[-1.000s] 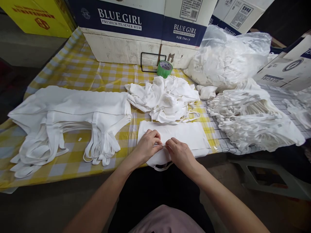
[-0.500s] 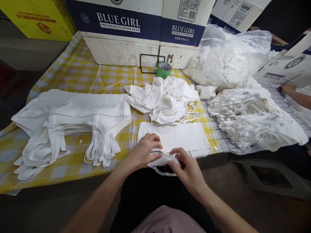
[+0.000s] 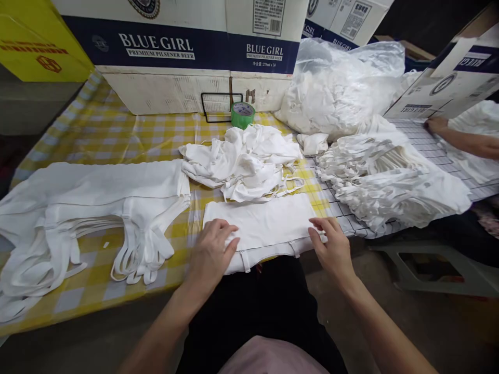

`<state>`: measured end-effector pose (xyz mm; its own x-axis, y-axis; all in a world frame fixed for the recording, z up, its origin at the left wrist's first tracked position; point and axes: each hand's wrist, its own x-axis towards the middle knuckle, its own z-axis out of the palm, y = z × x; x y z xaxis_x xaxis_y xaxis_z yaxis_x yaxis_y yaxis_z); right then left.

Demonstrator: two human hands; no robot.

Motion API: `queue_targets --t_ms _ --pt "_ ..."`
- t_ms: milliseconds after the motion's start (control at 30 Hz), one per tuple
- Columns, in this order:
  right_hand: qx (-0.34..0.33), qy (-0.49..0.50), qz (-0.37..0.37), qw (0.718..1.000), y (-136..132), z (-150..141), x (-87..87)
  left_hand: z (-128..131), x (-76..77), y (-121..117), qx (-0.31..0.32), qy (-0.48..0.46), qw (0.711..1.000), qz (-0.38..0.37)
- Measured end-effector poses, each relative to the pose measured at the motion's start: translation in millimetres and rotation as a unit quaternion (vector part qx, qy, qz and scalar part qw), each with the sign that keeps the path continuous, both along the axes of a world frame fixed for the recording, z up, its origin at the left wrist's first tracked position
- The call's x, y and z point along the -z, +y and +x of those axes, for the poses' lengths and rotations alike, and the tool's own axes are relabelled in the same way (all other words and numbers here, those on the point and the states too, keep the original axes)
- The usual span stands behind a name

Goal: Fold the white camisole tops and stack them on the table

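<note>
The checked surface [image 3: 152, 137] carries one Blue Girl carton [image 3: 171, 91] along its far edge, with one clear bag [image 3: 331, 96] of white cloth just beside. Two stacks of white garments come next: a left stack [image 3: 97, 182] toward the near left corner, a right stack [image 3: 390, 176] by the near edge. Between them lie one crumpled heap [image 3: 249, 161] and, at the near edge, one flat garment [image 3: 261, 223]. The left hand [image 3: 212, 244] touches its left end, open; the right hand [image 3: 333, 246], at the other, is loosely curved, fingertips parted. One green tape roll [image 3: 242, 117] sits near the carton.
</note>
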<state>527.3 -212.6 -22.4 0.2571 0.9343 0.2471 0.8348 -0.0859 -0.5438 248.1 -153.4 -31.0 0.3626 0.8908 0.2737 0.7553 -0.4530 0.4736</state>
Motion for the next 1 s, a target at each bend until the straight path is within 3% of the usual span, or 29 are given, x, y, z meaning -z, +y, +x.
queue_targets --t_ms 100,200,300,367,467,533,600,700,800,1000 --pt "0.055 -0.059 -0.003 0.997 25.8 18.8 10.0 13.9 8.9 -6.2 0.033 0.024 0.999 0.010" --pt "0.093 -0.066 -0.078 0.990 36.3 31.5 20.9 11.7 16.2 1.1 -0.042 0.062 0.997 0.021" --pt "0.086 -0.033 -0.131 0.987 37.4 39.9 25.1 -0.6 19.6 11.8 -0.094 0.101 0.990 0.024" --pt "0.081 -0.029 -0.120 0.989 35.8 41.8 24.5 -6.9 19.7 14.2 -0.097 0.112 0.989 0.017" --pt "0.104 -0.083 -0.046 0.990 30.5 32.6 21.9 -3.3 17.4 8.4 -0.090 0.108 0.989 0.035" --pt "0.079 -0.125 0.011 0.989 24.3 17.4 20.8 8.6 15.2 0.8 -0.045 0.103 0.992 0.060" --pt "-0.020 -0.141 0.039 0.989 16.1 -0.2 21.3 23.6 13.4 -6.9 0.046 0.124 0.989 0.071" --pt "-0.155 -0.137 0.021 0.978 1.6 -14.6 26.8 37.3 12.5 -14.9 0.191 0.186 0.962 0.058" --pt "-0.163 -0.115 0.004 0.980 -12.0 -5.2 36.5 30.7 13.1 -17.5 0.242 0.210 0.946 0.046" --pt "-0.124 -0.081 0.028 0.989 -17.5 16.0 41.7 7.6 14.7 -14.2 0.252 0.165 0.953 0.038"
